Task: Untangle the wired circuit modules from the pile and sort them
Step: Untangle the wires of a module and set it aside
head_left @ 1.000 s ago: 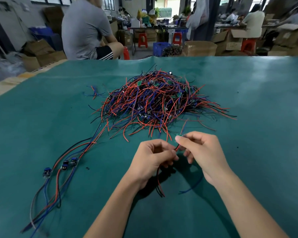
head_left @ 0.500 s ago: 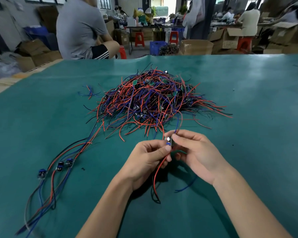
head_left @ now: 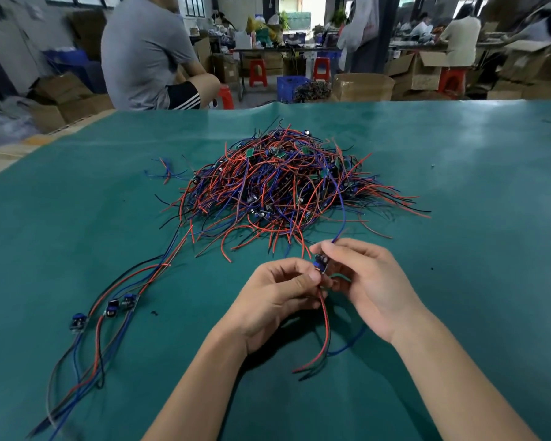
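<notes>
Teal matting covers the table (head_left: 458, 218), and both hands meet just above it near the front edge. The left hand (head_left: 277, 300) has its fingers (head_left: 312, 276) curled, thumb and forefinger pinching the lower end of a small blue circuit module (head_left: 320, 262). The right hand (head_left: 366, 281) pinches the module's upper end with thumb and forefinger, its other fingers loosely bent behind. Below the fingers a red wire (head_left: 325, 329) and a blue wire (head_left: 347, 343) hang from the module and trail onto the mat toward the person. Above the right fingers a long blue lead (head_left: 342, 211) arcs up into the pile (head_left: 283, 186), a heap of red, blue and black wires with small green boards, lying just beyond the fingertips. Well to the left of the fingers, three sorted modules (head_left: 115, 308) lie in a slanted row, their wires running side by side both toward the pile and toward the near-left corner. Past the table's far edge a person in a grey shirt (head_left: 147, 52) sits with back turned, among cardboard boxes (head_left: 363, 87), red stools (head_left: 257, 71) and a blue crate (head_left: 291, 87); other workers sit at benches farther back.

Compared with half a second ago, the module is turned so its blue components face the camera rather than edge-on, the red wire hangs lower toward the person, and the blue lead is drawn farther out of the pile.
</notes>
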`<state>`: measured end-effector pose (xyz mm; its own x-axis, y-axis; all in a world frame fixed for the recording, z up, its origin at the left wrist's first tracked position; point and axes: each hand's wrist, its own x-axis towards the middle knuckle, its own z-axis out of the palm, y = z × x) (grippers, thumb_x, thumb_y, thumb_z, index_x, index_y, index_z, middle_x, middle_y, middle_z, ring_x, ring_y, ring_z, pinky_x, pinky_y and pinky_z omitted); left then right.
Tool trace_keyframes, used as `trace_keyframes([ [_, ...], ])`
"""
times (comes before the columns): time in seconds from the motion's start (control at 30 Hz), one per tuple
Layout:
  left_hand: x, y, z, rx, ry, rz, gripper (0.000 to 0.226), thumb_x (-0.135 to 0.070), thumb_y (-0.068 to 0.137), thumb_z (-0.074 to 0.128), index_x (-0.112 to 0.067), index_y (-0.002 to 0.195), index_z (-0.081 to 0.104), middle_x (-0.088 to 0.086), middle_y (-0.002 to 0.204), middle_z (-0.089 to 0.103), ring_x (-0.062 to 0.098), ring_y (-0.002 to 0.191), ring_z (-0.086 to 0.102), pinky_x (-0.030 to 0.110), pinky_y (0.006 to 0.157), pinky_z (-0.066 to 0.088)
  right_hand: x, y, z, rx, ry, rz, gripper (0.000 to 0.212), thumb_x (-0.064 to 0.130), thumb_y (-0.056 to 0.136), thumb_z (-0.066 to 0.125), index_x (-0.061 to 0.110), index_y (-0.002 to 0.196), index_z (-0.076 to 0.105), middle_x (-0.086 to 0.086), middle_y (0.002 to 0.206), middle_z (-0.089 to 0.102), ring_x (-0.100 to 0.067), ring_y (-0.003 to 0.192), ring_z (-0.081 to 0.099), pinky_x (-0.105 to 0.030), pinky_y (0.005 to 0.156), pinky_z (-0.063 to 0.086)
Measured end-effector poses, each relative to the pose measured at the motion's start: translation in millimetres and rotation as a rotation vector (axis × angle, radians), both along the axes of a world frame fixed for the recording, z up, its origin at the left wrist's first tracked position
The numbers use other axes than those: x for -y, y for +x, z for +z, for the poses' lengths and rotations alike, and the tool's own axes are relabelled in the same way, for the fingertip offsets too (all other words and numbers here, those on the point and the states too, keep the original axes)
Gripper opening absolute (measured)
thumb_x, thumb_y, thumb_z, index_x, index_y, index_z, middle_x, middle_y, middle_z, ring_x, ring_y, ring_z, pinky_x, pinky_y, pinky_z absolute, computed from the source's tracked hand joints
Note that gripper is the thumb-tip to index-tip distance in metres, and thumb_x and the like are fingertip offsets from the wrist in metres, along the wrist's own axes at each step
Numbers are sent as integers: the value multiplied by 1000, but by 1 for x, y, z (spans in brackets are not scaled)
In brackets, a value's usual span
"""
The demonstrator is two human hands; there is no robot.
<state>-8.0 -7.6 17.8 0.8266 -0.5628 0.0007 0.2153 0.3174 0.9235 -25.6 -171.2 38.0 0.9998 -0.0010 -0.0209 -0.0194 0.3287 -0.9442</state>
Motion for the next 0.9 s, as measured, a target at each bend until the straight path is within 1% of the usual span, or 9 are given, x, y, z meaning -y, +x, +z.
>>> trace_keyframes([
  [0.13, 0, 0, 2, 31, 49, 55, 8, -15, 83, 70, -17, 76, 71, 14, 81, 70, 17, 69, 62, 24, 67, 52, 8, 0, 0, 11, -207, -102, 8, 18, 84, 76, 14, 80, 82, -5, 92, 78, -15, 72, 61, -29, 62, 41],
  [0.2, 2, 0, 2, 45, 80, 62, 8, -14, 81, 70, -16, 74, 68, 11, 74, 68, 16, 64, 60, 21, 62, 49, 13, 1, -1, 16, -311, -149, 11, 14, 87, 76, 15, 76, 80, -4, 95, 78, -11, 75, 60, -27, 62, 42],
  [0.33, 4, -1, 1, 124, 163, 52, 12, -10, 86, 71, -13, 82, 60, 2, 70, 65, 13, 65, 51, 20, 58, 38, 21, 5, 0, 133, -414, -336, 16, 10, 83, 81, 18, 69, 79, 4, 79, 76, -3, 63, 57, -17, 55, 43],
  [0.4, 6, -1, 1, 153, 183, 30, 12, -9, 89, 68, -14, 83, 59, -1, 71, 64, 9, 64, 52, 18, 57, 37, 28, 7, 1, 195, -386, -456, 23, 5, 84, 80, 19, 67, 78, 9, 75, 76, 0, 59, 56, -13, 54, 42],
  [0.53, 8, -2, -1, 202, 248, 17, 15, -4, 96, 60, -14, 85, 59, 0, 71, 64, 3, 60, 52, 12, 57, 39, 40, 9, 2, 232, -333, -648, 25, 2, 85, 78, 23, 72, 76, 12, 71, 74, -3, 58, 54, -16, 51, 44],
  [0.67, 11, -2, -3, 215, 250, 51, 14, -4, 97, 59, -13, 87, 59, -1, 71, 66, 7, 59, 50, 14, 57, 41, 54, 9, 3, 168, 56, -823, 18, -3, 91, 71, 11, 79, 71, 1, 75, 68, -10, 58, 56, -20, 55, 49],
  [0.73, 13, -1, -4, 187, 206, 143, 14, -4, 98, 57, -13, 87, 58, 1, 72, 66, 10, 58, 49, 16, 56, 43, 57, 10, 4, 101, 158, -898, 17, -1, 95, 66, 12, 85, 67, -5, 79, 67, -11, 59, 58, -22, 58, 51],
  [0.83, 11, 4, -5, 186, 139, 339, 14, -6, 99, 57, -13, 86, 58, 2, 72, 67, 12, 55, 46, 21, 54, 40, 46, 11, 2, -6, 81, -841, 13, 4, 96, 65, 12, 86, 66, -9, 78, 66, -15, 59, 57, -26, 55, 49],
  [0.9, 7, 7, -4, 202, 120, 433, 14, -8, 98, 59, -14, 85, 62, 3, 73, 67, 13, 56, 43, 23, 53, 37, 27, 9, 1, -5, -57, -567, 6, 12, 92, 71, 10, 87, 70, -10, 75, 69, -16, 59, 60, -25, 53, 49],
])
